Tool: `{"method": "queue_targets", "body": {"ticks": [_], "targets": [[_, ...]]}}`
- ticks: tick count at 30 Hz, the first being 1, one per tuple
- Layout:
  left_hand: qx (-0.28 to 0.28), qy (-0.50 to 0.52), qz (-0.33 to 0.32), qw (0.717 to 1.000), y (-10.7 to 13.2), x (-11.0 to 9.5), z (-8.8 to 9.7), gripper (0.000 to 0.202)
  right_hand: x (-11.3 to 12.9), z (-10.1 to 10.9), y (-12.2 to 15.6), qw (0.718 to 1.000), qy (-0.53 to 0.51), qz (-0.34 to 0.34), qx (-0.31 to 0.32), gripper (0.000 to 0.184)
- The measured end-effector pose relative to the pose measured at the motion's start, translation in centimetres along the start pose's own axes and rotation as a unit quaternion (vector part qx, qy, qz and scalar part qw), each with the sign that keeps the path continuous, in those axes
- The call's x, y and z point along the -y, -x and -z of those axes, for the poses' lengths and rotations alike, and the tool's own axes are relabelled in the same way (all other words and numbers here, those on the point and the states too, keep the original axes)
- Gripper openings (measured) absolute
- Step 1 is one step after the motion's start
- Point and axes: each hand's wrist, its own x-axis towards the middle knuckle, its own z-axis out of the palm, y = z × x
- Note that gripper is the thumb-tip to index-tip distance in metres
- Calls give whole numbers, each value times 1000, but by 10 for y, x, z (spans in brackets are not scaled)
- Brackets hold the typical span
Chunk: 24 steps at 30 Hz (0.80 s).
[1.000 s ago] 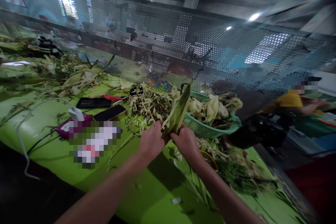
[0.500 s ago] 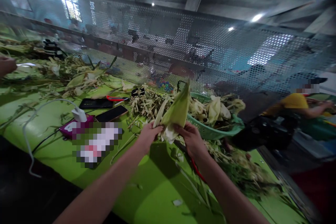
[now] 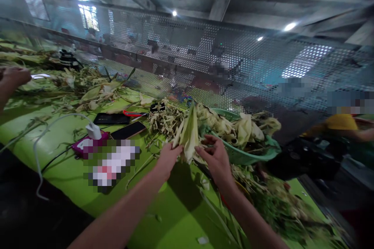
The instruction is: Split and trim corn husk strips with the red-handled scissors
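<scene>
My left hand [image 3: 168, 159] pinches the lower end of a pale green corn husk [image 3: 189, 134], which stands upright with its narrow tip up. At the husk's right edge is my right hand [image 3: 214, 157], thumb tip against or very near it and the other fingers spread apart. Under my right forearm lies a red-handled tool [image 3: 224, 201], mostly hidden. Behind my right hand stands a green plastic basket [image 3: 248, 157] holding dry husks [image 3: 244, 128]. A heap of shredded husk pieces [image 3: 166, 122] sits just left of the held husk.
On the green tabletop [image 3: 146, 206] lie two phones [image 3: 128, 130], a red-handled cutter [image 3: 134, 113] and a purple power strip [image 3: 89, 144] with a white charger. A perforated metal screen [image 3: 187, 54] runs behind. Another person's hand [image 3: 16, 76] is at far left; a person in yellow [image 3: 340, 122] is at right.
My right hand has loosened from the husk and its fingers have spread. The husk has narrowed and its tip has come lower. The view has shifted slightly.
</scene>
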Motion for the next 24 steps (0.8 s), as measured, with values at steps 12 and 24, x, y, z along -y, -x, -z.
{"method": "queue_targets", "body": {"ticks": [12, 24], "targets": [[-36, -63, -126, 989, -4, 5, 3, 17, 22, -12, 20, 848, 360, 340, 192, 20], [-45, -85, -131, 987, -7, 5, 1, 16, 9, -9, 13, 889, 382, 233, 97, 19]]}}
